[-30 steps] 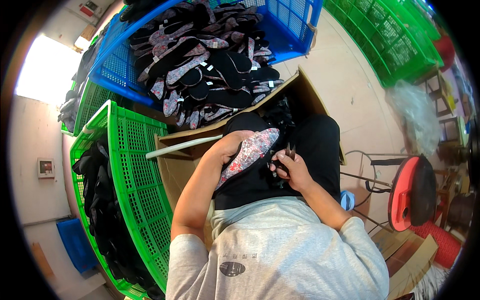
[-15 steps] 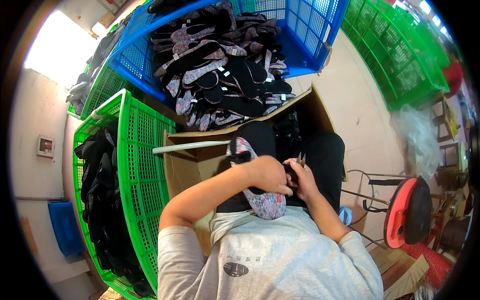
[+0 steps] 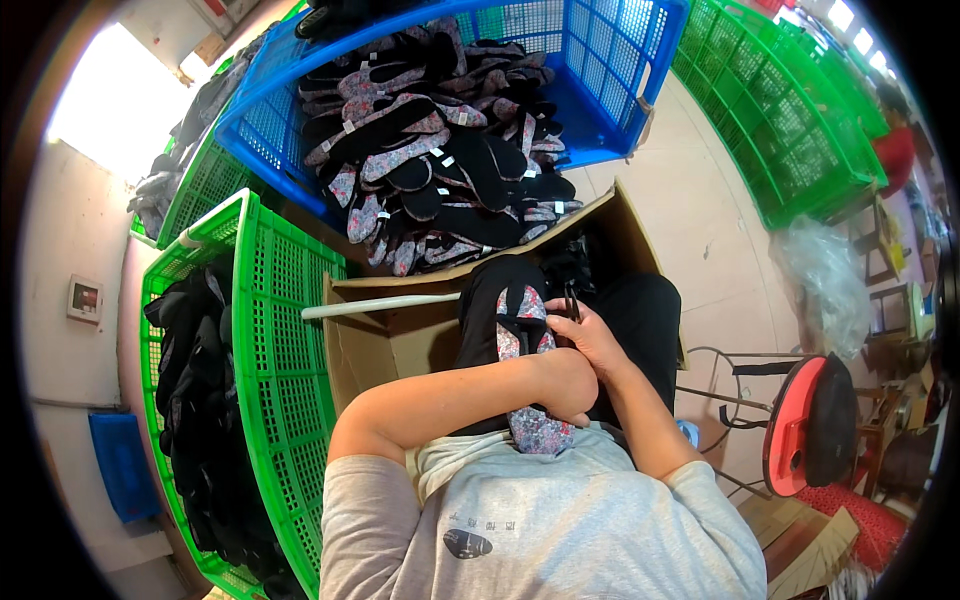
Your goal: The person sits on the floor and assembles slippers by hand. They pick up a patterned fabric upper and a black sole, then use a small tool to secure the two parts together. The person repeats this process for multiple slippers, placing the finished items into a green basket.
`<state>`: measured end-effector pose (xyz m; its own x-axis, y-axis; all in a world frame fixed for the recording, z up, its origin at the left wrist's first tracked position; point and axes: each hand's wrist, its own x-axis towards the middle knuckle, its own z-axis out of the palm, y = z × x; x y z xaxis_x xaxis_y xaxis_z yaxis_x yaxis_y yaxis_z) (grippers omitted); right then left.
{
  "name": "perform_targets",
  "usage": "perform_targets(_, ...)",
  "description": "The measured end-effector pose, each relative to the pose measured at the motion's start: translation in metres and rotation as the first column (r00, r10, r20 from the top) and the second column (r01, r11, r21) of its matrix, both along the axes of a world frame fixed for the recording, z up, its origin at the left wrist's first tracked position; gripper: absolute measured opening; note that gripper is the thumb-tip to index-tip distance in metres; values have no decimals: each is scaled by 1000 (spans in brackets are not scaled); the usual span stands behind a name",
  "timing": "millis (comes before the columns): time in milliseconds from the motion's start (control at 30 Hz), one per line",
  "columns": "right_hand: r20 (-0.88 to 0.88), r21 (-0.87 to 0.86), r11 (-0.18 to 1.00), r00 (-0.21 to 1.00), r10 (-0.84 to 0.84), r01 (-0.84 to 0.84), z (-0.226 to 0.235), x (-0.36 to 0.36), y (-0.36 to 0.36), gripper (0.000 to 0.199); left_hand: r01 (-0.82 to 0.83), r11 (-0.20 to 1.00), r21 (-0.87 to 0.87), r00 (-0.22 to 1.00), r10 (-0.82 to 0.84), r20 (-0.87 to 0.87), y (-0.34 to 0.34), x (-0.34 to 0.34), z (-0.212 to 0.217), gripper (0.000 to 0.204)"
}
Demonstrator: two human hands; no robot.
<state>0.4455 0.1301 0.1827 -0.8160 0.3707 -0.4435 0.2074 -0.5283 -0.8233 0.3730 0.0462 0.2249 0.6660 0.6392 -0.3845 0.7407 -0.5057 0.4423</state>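
A floral fabric slipper [image 3: 510,343] lies on the wearer's lap, over the left thigh, its long axis running near to far with the near end leaning a little to the right; both hands sit at its right side. The left forearm crosses over its middle, so the left hand [image 3: 567,384] is the closer one, bent in at the wrist by the near half with fingers curled; their tips are largely hidden, so whether they pinch the fabric is unclear. The right hand [image 3: 594,338], just beyond the left, is closed around dark metal snips [image 3: 572,301] whose slim tips point to the far side. The slipper's cloth is mottled grey, pink and red, with a long dark-edged opening spanned by a black strap and a rounded near end. Beneath it are smooth black trousers [image 3: 645,300]. On the far side, a stiff brown cardboard box [image 3: 395,348] stands open against the legs, and beyond it a blue plastic mesh crate [image 3: 600,45] bears a heap of similar slippers [image 3: 440,150] with black soles and small white tags. To the left, a rigid green lattice crate [image 3: 295,400] holds limp black fabric pieces [image 3: 195,385].
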Motion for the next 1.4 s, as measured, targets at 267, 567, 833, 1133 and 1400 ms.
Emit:
perform_targets(267,90,-40,999,996,-8,12,6,-20,12,25,58,998,-15,998,-59,-38,9,-16,32,48)
perform_targets(567,97,-137,960,968,-231,243,-7,6,-39,19,35,988,147,999,-39,25,-57,-33,20,29)
perform_targets(833,113,-178,955,969,-222,239,-24,25,-52,22,-692,584,423,707,430,562,-78,-38,28,11)
perform_targets(1133,128,-129,977,980,-152,169,-18,27,-45,26,-960,127,248,236,845,480,-81,-48,13,36)
perform_targets(1400,-97,184,901,919,-382,394,-26,30,-38,37,-998,47,37,59,840,539,-75,-49,-3,32)
